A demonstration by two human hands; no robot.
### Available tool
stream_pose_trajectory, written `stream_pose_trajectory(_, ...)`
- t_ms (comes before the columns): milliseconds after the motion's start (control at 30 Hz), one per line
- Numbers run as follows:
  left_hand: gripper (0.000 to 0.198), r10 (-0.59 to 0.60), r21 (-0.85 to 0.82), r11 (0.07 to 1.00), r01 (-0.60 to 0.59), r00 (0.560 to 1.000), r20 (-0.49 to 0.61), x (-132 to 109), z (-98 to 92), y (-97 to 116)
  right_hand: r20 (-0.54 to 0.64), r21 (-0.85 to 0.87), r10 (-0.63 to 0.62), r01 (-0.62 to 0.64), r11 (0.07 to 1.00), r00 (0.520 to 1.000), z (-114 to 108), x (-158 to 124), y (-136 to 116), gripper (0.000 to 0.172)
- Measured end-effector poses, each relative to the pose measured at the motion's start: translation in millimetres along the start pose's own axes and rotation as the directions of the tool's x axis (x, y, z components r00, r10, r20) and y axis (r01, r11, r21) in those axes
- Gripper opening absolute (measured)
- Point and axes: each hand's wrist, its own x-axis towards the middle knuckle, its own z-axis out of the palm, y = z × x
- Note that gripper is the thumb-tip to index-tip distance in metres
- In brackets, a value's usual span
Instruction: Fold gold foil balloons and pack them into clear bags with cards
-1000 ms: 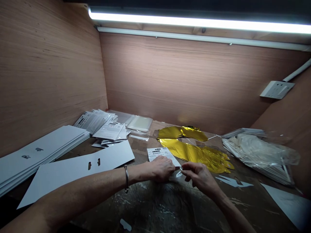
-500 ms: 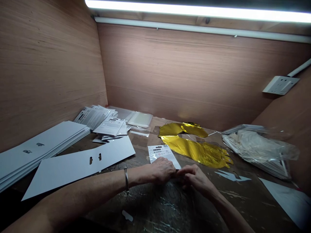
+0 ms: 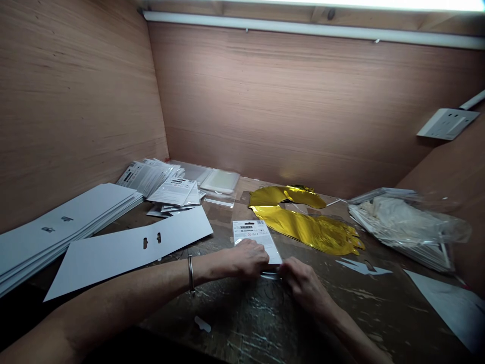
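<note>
A small clear packet with a white printed card (image 3: 254,233) lies flat on the worn table in front of me. My left hand (image 3: 248,259), a bangle on its wrist, presses closed fingers on the packet's near edge. My right hand (image 3: 299,281) meets it there, fingers pinched on the packet's near corner. Just behind the packet lie folded gold foil balloons (image 3: 310,227).
A long white card with two slots (image 3: 129,247) lies at the left, beside a stack of similar cards (image 3: 56,230). Printed packets (image 3: 162,187) and clear bags (image 3: 220,182) sit at the back. A crinkled plastic bag pile (image 3: 405,225) is at the right; wooden walls enclose the table.
My right hand has closed in from a short gap to meet the left at the packet's near edge, and both hands press lower onto the table. The view has tilted down slightly.
</note>
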Motion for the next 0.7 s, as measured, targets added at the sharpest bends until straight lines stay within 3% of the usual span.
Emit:
stream_pose_trajectory(100, 0.04, -0.111, -0.057, 0.993, 0.104, 0.985, -0.132, 3.3, 8.3, -5.6, 0.008, 0.063, 0.052, -0.052, 0.997, 0.999, 0.6, 1.3, -2.5, 0.02)
stream_pose_trajectory(200, 0.051, -0.199, -0.092, 0.979, 0.181, 0.94, -0.277, 10.6, 31.8, -12.3, 0.009, 0.037, 0.057, -0.058, 0.998, 0.998, 3.7, 1.8, -7.1, 0.021)
stream_pose_trajectory(333, 0.058, -0.203, -0.094, 0.978, 0.186, 0.955, -0.215, 15.5, 55.2, -16.1, 0.002, -0.06, 0.043, -0.042, 0.997, 0.999, 8.6, 0.3, -10.7, 0.021)
stream_pose_trajectory(433, 0.059, -0.206, -0.096, 0.977, 0.191, 0.962, -0.178, 14.1, 55.0, -13.2, 0.048, -0.211, 0.004, 0.006, 0.978, 0.999, 10.7, -0.9, -10.7, 0.025)
stream_pose_trajectory(567, 0.06, -0.217, -0.107, 0.974, 0.201, 0.963, -0.159, 11.4, 51.9, -7.4, 0.066, -0.466, -0.04, 0.067, 0.882, 0.997, 14.6, -3.1, -10.7, 0.022)
stream_pose_trajectory(700, 0.061, -0.205, -0.123, 0.975, 0.186, 0.964, -0.169, 9.3, 54.4, -4.3, 0.023, -0.56, -0.064, 0.066, 0.826, 0.998, 19.4, -7.9, -12.9, 0.018)
